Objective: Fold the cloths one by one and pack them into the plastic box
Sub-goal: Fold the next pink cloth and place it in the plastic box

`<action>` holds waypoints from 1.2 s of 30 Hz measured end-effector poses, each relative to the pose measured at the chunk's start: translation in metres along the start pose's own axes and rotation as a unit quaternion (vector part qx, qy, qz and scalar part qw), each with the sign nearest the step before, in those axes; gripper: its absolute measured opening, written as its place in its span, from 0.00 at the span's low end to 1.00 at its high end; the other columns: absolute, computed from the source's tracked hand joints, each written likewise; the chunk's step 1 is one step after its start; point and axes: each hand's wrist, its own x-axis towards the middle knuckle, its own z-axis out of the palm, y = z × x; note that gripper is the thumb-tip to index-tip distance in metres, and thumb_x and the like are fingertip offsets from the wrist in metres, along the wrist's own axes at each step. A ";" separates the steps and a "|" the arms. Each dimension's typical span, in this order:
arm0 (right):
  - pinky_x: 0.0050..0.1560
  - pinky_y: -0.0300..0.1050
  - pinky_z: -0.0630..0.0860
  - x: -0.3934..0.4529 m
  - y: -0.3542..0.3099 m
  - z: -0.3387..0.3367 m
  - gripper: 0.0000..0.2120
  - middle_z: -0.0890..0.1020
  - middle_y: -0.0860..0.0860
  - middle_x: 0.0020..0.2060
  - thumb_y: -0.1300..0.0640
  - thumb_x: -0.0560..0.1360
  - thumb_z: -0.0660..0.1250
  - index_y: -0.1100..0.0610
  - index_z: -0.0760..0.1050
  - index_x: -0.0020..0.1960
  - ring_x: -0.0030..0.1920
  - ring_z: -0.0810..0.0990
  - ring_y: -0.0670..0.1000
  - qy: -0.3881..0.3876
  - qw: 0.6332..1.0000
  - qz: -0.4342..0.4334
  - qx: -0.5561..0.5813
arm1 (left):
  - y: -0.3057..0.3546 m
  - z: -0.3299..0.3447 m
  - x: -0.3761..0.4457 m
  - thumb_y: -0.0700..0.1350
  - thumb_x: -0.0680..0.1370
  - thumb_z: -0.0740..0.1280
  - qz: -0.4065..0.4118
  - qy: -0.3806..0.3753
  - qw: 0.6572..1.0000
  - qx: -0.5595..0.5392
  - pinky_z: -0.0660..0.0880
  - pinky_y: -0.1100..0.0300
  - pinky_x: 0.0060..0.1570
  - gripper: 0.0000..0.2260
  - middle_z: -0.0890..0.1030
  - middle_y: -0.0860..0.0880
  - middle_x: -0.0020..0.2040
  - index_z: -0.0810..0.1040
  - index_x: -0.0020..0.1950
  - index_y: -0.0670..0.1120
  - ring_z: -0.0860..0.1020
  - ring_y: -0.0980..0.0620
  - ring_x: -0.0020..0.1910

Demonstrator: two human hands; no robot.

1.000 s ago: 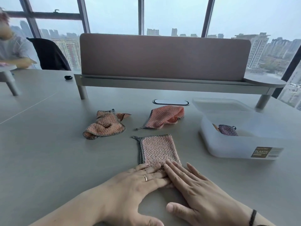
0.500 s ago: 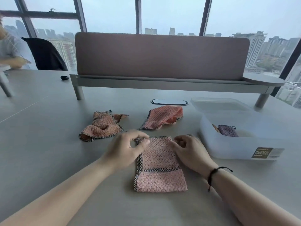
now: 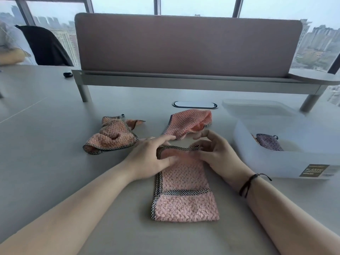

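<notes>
Both hands' grip has lifted the pink cloth (image 3: 181, 183)'s far edge (pinched) off the grey table (image 3: 55, 162) by windows.

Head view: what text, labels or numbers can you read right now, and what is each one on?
"PLASTIC": top line of the dark label on the front wall of the plastic box.
Smaller lines under it on the label: too blurred to read.
The label's pale right part: too small to read.
Nothing readable on the cloths, table or divider.
</notes>
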 end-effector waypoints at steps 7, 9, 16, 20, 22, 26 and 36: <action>0.49 0.46 0.78 -0.015 -0.005 -0.008 0.16 0.84 0.54 0.41 0.76 0.69 0.72 0.59 0.80 0.49 0.43 0.81 0.53 -0.007 1.000 0.006 0.017 | -0.004 -0.012 -0.009 0.44 0.70 0.79 -0.014 0.050 0.986 -0.161 0.75 0.63 0.40 0.13 0.84 0.51 0.39 0.84 0.48 0.60 0.79 0.53 0.34; 0.47 0.44 0.78 -0.024 -0.009 -0.008 0.16 0.85 0.51 0.39 0.73 0.68 0.75 0.55 0.82 0.47 0.41 0.81 0.50 -0.019 0.998 -0.002 -0.056 | -0.005 -0.014 -0.019 0.42 0.70 0.79 0.014 0.048 0.984 -0.170 0.73 0.60 0.36 0.10 0.84 0.50 0.37 0.85 0.43 0.56 0.76 0.55 0.32; 0.51 0.40 0.76 -0.057 -0.015 -0.015 0.16 0.85 0.45 0.41 0.66 0.67 0.77 0.44 0.85 0.43 0.46 0.83 0.45 -0.049 0.955 -0.060 -0.285 | 0.005 -0.019 -0.052 0.32 0.68 0.78 0.161 0.059 0.981 -0.086 0.76 0.67 0.49 0.10 0.84 0.55 0.45 0.86 0.43 0.47 0.83 0.58 0.47; 0.53 0.41 0.76 -0.064 -0.019 -0.016 0.15 0.84 0.43 0.43 0.65 0.67 0.78 0.44 0.85 0.43 0.50 0.81 0.47 -0.075 0.954 -0.082 -0.279 | 0.005 -0.020 -0.061 0.34 0.68 0.78 0.184 0.050 0.980 -0.059 0.76 0.64 0.52 0.11 0.85 0.56 0.47 0.87 0.43 0.49 0.83 0.59 0.49; 0.52 0.43 0.77 -0.064 -0.018 -0.017 0.13 0.84 0.42 0.42 0.62 0.68 0.79 0.44 0.85 0.43 0.50 0.81 0.47 -0.080 0.951 -0.079 -0.289 | 0.006 -0.019 -0.062 0.34 0.69 0.78 0.189 0.041 0.980 -0.044 0.76 0.63 0.54 0.10 0.85 0.57 0.47 0.87 0.44 0.48 0.82 0.60 0.49; 0.50 0.45 0.76 -0.064 -0.016 -0.017 0.13 0.83 0.41 0.43 0.62 0.69 0.77 0.44 0.86 0.44 0.50 0.79 0.46 -0.090 0.941 -0.072 -0.318 | 0.008 -0.019 -0.062 0.34 0.70 0.77 0.191 0.040 0.980 -0.028 0.77 0.64 0.53 0.11 0.85 0.57 0.48 0.87 0.45 0.49 0.82 0.61 0.50; 0.54 0.41 0.75 -0.065 -0.019 -0.015 0.18 0.82 0.36 0.46 0.66 0.70 0.72 0.42 0.86 0.44 0.53 0.78 0.43 -0.107 0.931 -0.063 -0.344 | 0.009 -0.019 -0.064 0.36 0.71 0.74 0.181 0.031 0.983 -0.010 0.76 0.66 0.54 0.09 0.84 0.55 0.49 0.87 0.46 0.48 0.81 0.62 0.51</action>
